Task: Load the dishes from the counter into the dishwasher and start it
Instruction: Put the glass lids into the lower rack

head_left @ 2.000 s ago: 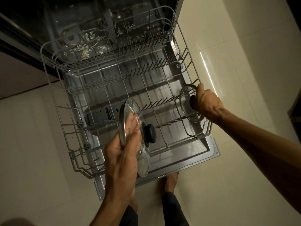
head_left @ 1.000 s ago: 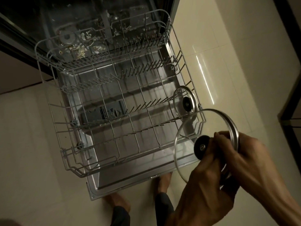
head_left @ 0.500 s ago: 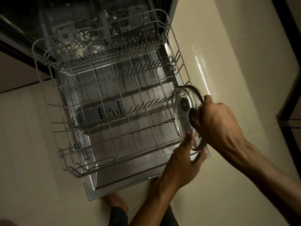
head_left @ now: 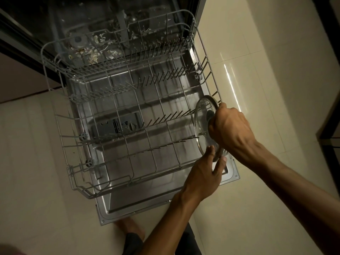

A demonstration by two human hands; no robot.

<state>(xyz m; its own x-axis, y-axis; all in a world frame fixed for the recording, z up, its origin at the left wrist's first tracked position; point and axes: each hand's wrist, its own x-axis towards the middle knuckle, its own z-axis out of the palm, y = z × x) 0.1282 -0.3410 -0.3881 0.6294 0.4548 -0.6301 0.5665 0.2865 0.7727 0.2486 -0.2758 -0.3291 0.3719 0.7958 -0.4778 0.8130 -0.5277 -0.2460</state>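
My right hand [head_left: 230, 132] has its fingers curled around the dark knob of a glass lid [head_left: 204, 126], holding it upright on edge at the right side of the lower rack [head_left: 128, 126]. My left hand [head_left: 204, 176] reaches up from below with fingers straight and slightly spread; its fingertips [head_left: 211, 150] touch the lid's lower metal rim. The lid stands among the tines near the rack's right wall. I cannot tell whether a second lid sits behind it. The rack is pulled out over the open dishwasher door [head_left: 165, 205], which lies flat above the pale tiled floor [head_left: 36, 181]. Food scraps [head_left: 97, 52] lie on the tub bottom behind the rack. A bare foot [head_left: 132, 229] shows below the door's front edge.
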